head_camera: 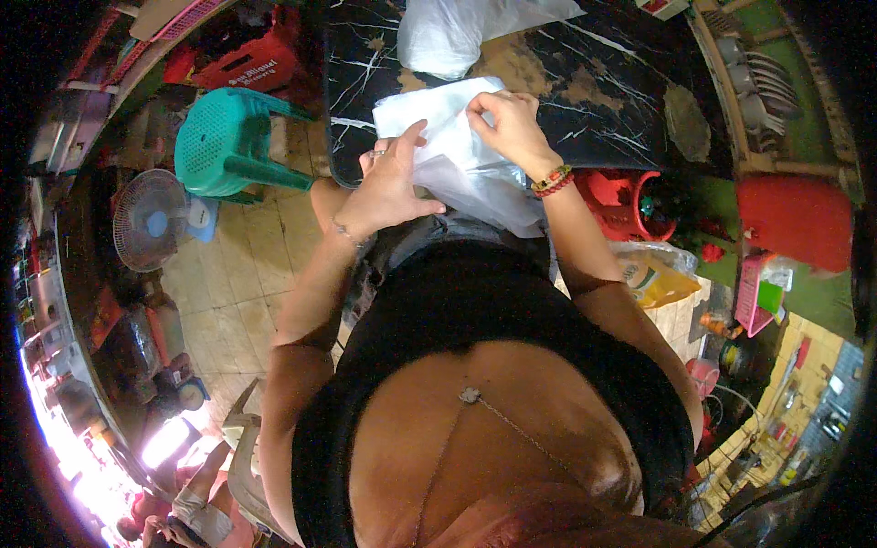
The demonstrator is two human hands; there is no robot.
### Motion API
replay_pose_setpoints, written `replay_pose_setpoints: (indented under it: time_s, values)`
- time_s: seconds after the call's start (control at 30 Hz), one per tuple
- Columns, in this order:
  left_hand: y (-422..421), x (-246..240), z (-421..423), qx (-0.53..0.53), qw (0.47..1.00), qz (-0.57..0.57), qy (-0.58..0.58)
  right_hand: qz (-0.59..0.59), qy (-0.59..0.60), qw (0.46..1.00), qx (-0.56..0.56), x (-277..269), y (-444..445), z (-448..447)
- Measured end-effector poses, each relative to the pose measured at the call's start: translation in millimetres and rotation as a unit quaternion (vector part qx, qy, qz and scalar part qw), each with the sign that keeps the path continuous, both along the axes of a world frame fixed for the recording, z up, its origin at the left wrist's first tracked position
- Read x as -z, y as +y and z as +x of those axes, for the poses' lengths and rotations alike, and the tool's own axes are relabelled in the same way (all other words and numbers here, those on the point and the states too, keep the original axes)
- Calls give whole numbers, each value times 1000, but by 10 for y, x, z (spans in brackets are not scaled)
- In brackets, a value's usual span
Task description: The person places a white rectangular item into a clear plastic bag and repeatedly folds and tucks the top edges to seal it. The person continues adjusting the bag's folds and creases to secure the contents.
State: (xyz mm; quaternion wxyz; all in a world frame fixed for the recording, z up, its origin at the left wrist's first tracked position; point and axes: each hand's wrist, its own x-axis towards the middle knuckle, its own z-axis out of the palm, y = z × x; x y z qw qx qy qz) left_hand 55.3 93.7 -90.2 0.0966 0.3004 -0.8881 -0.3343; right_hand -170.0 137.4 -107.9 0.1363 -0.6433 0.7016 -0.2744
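A stack of thin white plastic bags (438,109) lies at the near edge of a black marble-patterned table (603,130). Its loose translucent lower part (473,192) hangs over the edge towards my lap. My right hand (510,127) pinches the plastic near the stack's upper right corner, thumb against bent fingers. At the left side of the stack is my left hand (390,181), thumb and fingers spread, its fingertips at the plastic. Beyond the stack sits a bulging white plastic bag (442,38), its contents unclear.
To the left stand green plastic stools (212,140), an electric fan (151,219) and a red crate (246,65). A red gas cylinder (616,205) and a yellow bag (658,274) are below the table at right. Plates fill a rack (760,89). Another person (199,507) sits behind at lower left.
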Motion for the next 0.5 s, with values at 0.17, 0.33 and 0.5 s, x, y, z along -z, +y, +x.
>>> replay_pose_setpoints:
  time_s: [0.17,0.33,0.5]
  values:
    - [-25,371,-162,-103,993,-61,-13,-10,-130,991,-24,-303,149,87]
    - [-82,324,-70,-99,971,125,181,-33,-261,965,6,-375,214,103]
    - [-48,335,13,-29,978,47,202,48,-174,982,-61,-624,134,318]
